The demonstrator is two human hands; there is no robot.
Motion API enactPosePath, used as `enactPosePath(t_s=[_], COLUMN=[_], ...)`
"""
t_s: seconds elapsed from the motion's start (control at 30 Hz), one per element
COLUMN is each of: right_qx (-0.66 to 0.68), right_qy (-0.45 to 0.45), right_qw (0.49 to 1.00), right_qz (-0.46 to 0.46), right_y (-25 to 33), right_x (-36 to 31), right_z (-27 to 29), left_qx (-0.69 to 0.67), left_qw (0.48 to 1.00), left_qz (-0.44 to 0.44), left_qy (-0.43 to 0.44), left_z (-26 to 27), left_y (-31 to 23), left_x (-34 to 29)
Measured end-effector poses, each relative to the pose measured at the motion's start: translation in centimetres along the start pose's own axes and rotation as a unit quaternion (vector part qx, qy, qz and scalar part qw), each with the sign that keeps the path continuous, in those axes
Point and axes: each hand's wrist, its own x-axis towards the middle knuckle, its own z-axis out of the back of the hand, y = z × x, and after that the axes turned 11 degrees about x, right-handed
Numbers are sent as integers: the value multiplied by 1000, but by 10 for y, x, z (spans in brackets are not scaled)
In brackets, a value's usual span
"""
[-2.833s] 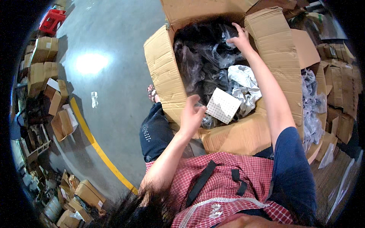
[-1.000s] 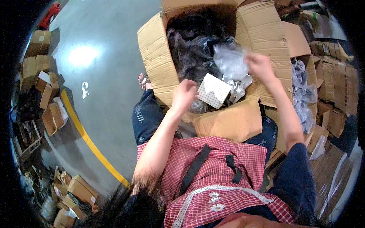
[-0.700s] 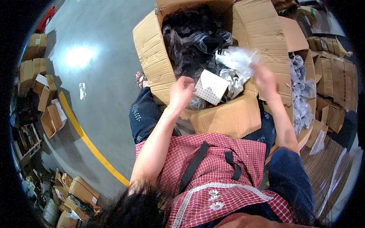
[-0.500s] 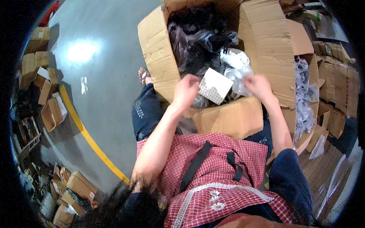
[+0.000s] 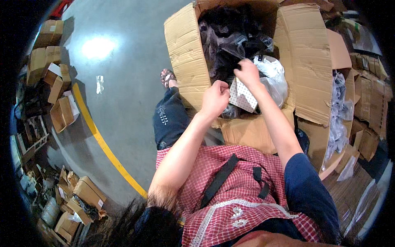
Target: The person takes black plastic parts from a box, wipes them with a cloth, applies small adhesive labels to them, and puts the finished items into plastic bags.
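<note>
In front of me, inside a large open cardboard box (image 5: pixel 185 53), lies a small white dotted box (image 5: pixel 242 98). My left hand (image 5: pixel 216 99) is at its left edge, fingers curled together; whatever they grip is hidden. Reaching over the dotted box's far edge, my right hand (image 5: pixel 248 74) has its fingers pinched, and I cannot make out what is between them. Dark items in clear plastic bags (image 5: pixel 230 43) fill the far part of the carton. A crumpled white plastic bag (image 5: pixel 275 78) sits to the right of my right hand.
Further right stands another carton with clear plastic bags (image 5: pixel 339 111), beside stacked cardboard boxes (image 5: pixel 366 96). A yellow line (image 5: pixel 105 148) runs along the grey floor on my left. More boxes (image 5: pixel 88 191) and litter lie beyond it.
My right hand has moved left and away from me, from the white plastic bag to the dotted box's far edge. My left hand stays beside the dotted box. The whole view has shifted slightly.
</note>
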Motion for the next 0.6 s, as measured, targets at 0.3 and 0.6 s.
enactPosePath(t_s=[0.3,0.6], right_qx=[544,468], right_qy=[5,351], right_qw=[803,797], right_qz=[-244,-149], right_y=[8,37], right_x=[-70,-55], right_z=[107,149], left_qx=[-162,-493], left_qw=[985,832], left_qz=[-41,55], left_qy=[35,249], left_z=[9,43], left_y=[-16,-59], left_x=[-1,-17])
